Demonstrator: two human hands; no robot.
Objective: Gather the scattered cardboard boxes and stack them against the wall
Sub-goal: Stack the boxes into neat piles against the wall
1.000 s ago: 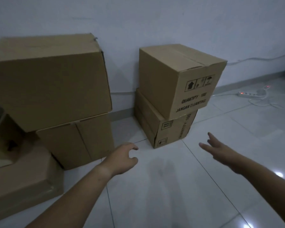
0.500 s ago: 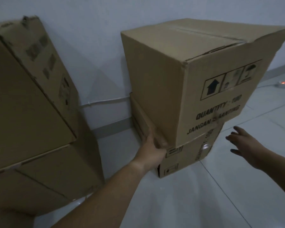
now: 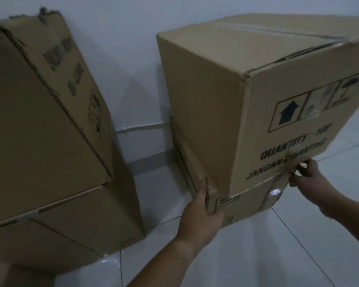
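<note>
Against the white wall (image 3: pixel 122 38), on the tiled floor (image 3: pixel 257 255), stand two stacks of two cardboard boxes each.

Right stack: upper right box (image 3: pixel 205 100) sits on lower right box (image 3: pixel 249 206). The upper one is taller, its top seam is taped, and its near face carries an up-arrow symbol, "QUANTITY" and "JANGAN". It is turned slightly on the flatter box below and overhangs it to the right. The back of this stack lies close to the wall; contact cannot be confirmed.

Left hand (image 3: pixel 199 214): grips the near left corner of the lower right box, fingers (image 3: pixel 203 189) laid along its left side, thumb wrapped onto its front face.

Right hand (image 3: pixel 307 179): at the bottom edge of the upper right box's printed face, fingers curled on that edge. This area is blurred.

Left stack: upper left box (image 3: pixel 39 110) rests on lower left box (image 3: pixel 71 224), well apart from both hands. Its top corner is torn.

A thin cable (image 3: pixel 141 127) runs along the wall between the stacks, above the baseboard (image 3: pixel 149 160).
</note>
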